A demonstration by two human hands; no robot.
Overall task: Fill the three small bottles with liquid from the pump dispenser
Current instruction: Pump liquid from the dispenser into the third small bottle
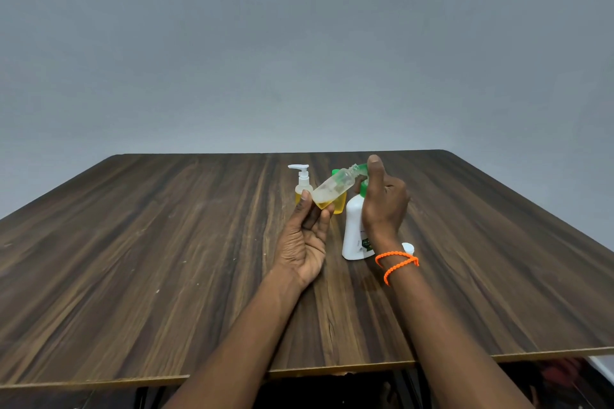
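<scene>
Both forearms reach over the surface's [166, 259] near edge. Left hand [304, 242] pinches a tilted clear small bottle [335, 188], a little yellow liquid at its base, neck toward the green pump. Right hand [382, 199] wraps the white pump dispenser [355, 232], thumb raised. Two yellow-filled bottles [302, 191] stand behind, toward the far edge.

Left hand [307, 236] gripping, right hand [382, 199] pressing

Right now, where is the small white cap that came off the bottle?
In the head view, the small white cap sits on the wooden table, right of the large white pump dispenser and just behind the right wrist's orange bracelet.
</scene>
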